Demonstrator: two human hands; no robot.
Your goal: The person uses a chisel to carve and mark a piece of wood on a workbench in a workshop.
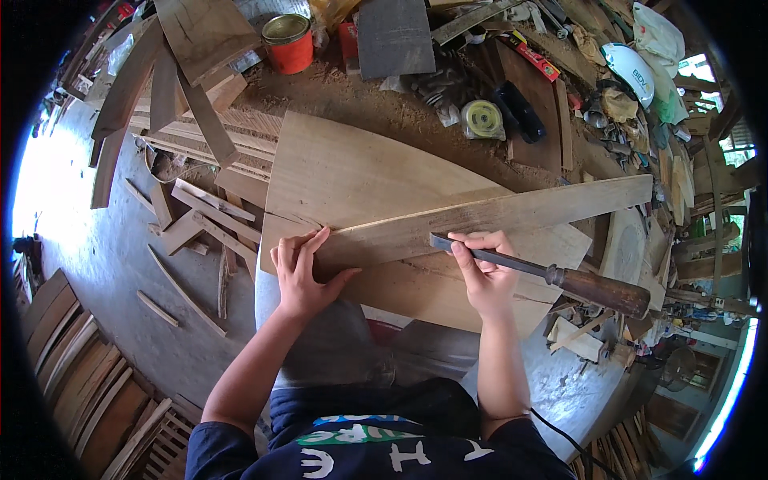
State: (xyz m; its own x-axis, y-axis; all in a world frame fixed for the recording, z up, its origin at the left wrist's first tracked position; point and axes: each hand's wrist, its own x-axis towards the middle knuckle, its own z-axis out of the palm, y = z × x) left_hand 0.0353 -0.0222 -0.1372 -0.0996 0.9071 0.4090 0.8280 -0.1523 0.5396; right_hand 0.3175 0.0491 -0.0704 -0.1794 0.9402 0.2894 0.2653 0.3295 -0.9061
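Observation:
A wide, pale wooden board [344, 164] lies across my lap. On top of it a long, narrow wooden strip [552, 206] runs aslant, its right end higher up and reaching past the board. My left hand [302, 268] rests on the strip's left end with thumb and fingers spread. Between the fingers of my right hand [486, 268] is the blade of a chisel [592, 290]. The chisel's flat tip points left over the strip, and its dark wooden handle extends to the right. Whether the tip touches the wood I cannot tell.
Beyond the board, a sawdust-covered surface holds a red tin [288, 50], a tape measure [482, 120], a black case [518, 112] and a dark grey slab [394, 40]. A white helmet [630, 74] sits at the far right. Wood offcuts [200, 220] litter the floor at left.

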